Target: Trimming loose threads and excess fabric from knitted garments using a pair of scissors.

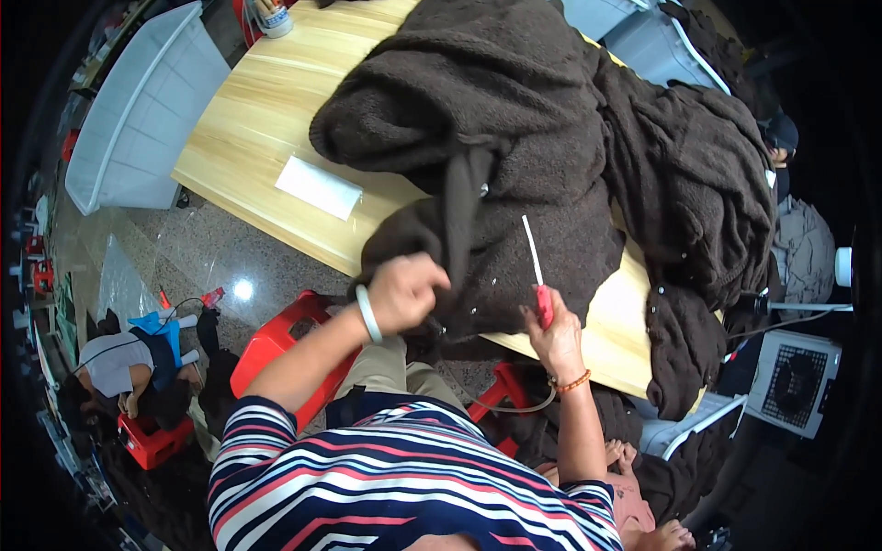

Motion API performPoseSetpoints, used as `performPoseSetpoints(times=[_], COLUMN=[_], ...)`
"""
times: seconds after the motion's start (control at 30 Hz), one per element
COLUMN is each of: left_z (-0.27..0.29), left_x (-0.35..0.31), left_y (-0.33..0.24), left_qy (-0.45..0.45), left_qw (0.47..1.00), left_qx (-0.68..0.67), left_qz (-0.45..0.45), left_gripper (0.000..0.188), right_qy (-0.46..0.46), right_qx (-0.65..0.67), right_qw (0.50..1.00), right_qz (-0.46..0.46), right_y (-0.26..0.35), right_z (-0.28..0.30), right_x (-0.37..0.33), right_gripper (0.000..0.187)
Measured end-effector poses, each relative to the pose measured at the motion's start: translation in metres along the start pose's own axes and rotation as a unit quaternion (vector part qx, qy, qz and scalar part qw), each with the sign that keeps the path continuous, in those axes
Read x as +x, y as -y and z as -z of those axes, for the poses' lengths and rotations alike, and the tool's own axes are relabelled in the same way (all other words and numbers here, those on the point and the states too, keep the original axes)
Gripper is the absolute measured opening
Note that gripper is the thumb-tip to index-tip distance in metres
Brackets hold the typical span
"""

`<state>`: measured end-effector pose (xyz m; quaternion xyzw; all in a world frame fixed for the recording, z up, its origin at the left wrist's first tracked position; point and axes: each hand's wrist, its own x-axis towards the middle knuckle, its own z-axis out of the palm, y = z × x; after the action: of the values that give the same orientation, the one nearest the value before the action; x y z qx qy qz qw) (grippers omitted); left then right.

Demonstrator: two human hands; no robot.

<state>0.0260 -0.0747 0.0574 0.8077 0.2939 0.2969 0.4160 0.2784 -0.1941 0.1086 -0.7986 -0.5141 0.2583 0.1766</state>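
A dark brown fleecy garment point(542, 239) with small shiny snaps or studs lies bunched over the wooden table point(266, 101). Fingers curled, my left hand point(404, 292) grips its near left edge, where a raised strip of cloth is smeared by motion. My right hand point(557, 342) is wrapped round a red-handled tool with a long thin white tip point(545, 307). The tip points away from me, over the cloth. A thin tube or cord hangs near my right wrist. What the tool's kind is, I cannot make out.
A white paper slip point(319, 187) lies on the table. More brown garments point(684, 174) are heaped at the right. A large white bin point(142, 110) stands at far left, a red stool point(280, 344) at near left. Other people sit at left and lower right.
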Motion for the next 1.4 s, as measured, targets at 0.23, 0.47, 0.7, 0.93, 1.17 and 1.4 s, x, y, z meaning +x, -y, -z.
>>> performPoseSetpoints(times=[0.23,0.47,0.7,0.93,1.17,1.4], left_z=[-0.099,-0.104,-0.127,-0.021,-0.02,-0.018], left_x=[-0.051,-0.046,-0.036,0.065,0.077,0.044], left_y=[-0.001,0.008,0.04,0.109,0.071,0.035], left_qy=[0.123,-0.086,-0.174,-0.173,-0.107,-0.028], left_qw=[0.955,0.995,0.982,0.963,0.952,0.997], left_qx=[0.204,0.042,-0.012,0.208,0.28,0.0], left_qz=[-0.174,-0.031,0.072,-0.002,-0.066,0.065], left_gripper=[0.014,0.02,0.053,0.058,0.059,0.042], right_qy=[-0.05,-0.179,-0.102,-0.303,-0.214,-0.219], right_qx=[0.021,-0.066,-0.099,0.159,0.204,0.191], right_qw=[0.998,0.979,0.99,0.936,0.951,0.952], right_qz=[-0.016,0.074,-0.002,0.078,-0.094,-0.095], right_y=[0.004,0.061,0.048,-0.081,-0.157,-0.141], right_z=[0.022,0.023,0.002,0.045,-0.042,-0.016], right_x=[-0.003,0.056,0.149,0.113,0.024,-0.018], right_gripper=[0.041,0.06,0.063,0.039,0.024,0.025])
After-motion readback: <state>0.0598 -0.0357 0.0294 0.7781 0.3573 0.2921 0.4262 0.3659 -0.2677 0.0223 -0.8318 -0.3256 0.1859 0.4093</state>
